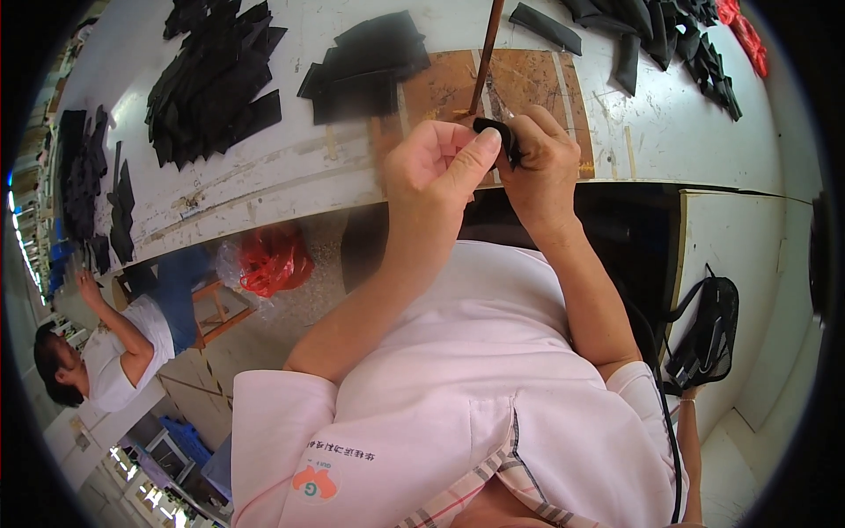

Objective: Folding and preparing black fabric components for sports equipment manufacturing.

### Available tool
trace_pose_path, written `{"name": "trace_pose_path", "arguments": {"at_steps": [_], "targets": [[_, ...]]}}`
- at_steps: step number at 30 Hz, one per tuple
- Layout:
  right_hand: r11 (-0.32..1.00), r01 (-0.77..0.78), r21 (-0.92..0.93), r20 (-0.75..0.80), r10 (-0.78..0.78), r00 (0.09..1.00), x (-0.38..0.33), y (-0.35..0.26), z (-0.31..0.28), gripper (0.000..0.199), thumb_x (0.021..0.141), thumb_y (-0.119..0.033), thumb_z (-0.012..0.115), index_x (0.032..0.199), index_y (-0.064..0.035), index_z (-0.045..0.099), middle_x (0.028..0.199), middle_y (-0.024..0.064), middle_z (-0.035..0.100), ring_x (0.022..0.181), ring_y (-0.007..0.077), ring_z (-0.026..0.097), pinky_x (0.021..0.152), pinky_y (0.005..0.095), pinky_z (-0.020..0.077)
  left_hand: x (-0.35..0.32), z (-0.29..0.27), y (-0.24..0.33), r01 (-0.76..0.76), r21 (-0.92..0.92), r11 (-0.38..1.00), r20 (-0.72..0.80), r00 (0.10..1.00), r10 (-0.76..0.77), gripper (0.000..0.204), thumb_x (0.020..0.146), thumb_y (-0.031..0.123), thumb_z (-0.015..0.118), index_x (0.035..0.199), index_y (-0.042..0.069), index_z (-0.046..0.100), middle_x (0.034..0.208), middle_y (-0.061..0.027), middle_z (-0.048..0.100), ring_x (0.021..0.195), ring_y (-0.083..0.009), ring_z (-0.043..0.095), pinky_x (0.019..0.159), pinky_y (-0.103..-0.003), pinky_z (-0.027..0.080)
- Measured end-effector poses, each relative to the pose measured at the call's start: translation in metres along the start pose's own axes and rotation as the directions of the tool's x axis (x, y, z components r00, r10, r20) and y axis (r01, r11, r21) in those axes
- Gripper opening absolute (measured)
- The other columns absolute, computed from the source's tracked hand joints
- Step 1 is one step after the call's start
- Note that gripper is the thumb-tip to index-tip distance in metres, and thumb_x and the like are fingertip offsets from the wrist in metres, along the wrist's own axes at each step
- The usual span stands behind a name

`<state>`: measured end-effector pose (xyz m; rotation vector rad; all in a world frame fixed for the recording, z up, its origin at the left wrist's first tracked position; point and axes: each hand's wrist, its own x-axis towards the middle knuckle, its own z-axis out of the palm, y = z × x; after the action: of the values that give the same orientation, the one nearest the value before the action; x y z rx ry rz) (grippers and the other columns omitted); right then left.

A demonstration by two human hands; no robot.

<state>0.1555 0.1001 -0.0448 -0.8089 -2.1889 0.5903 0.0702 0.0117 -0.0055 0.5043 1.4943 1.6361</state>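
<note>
A small piece of black fabric (503, 139) is folded or curled between my two hands, close to the table's near edge. My left hand (440, 165) pinches it with the thumb on top. The fingers of my right hand (543, 163) are bent around its other side, and part of the fabric is hidden there. Just beyond my hands, a thin brown rod (487, 62) rises from a worn brown board (431, 85) fixed on the white table. A stack of flat black fabric pieces (370, 66) lies left of the board, partly over its edge.
Heaps of black pieces lie at the far left (207, 88) and far right (647, 26) of the white table (290, 180). Below hang a red plastic bag (275, 260) and, right, a black mesh bag (709, 330). Another person (123, 348) works at the left.
</note>
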Motion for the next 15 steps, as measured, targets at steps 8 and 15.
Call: {"name": "trace_pose_path", "arguments": {"at_steps": [8,15], "targets": [[0.939,0.233,-0.253,-0.003,-0.241,0.97,-0.003,0.01,0.001,0.022,0.047,-0.009,0.062,0.06,-0.0061,0.045,0.066,0.005,0.041,0.062,0.0214,0.048,0.049,0.0317,0.0408,0.014,-0.007,-0.004,0.19,-0.096,0.977,-0.019,0.981,-0.193,0.012,0.074,0.011,0.055,0.08,0.001,0.054,0.066,-0.0034,0.055,0.053,-0.0093,0.05,0.045,-0.02,0.039],[0.857,0.385,-0.342,0.104,-0.373,0.922,-0.007,0.012,-0.004,0.014,0.055,-0.012,0.058,0.062,-0.0064,0.047,0.067,0.0055,0.042,0.062,0.0195,0.048,0.051,0.0296,0.0411,0.018,-0.009,-0.014,0.216,-0.094,0.972,-0.067,0.973,-0.222,0.01,0.072,0.005,0.053,0.079,-0.001,0.055,0.066,-0.0049,0.055,0.05,-0.0086,0.049,0.042,-0.021,0.039]]}}
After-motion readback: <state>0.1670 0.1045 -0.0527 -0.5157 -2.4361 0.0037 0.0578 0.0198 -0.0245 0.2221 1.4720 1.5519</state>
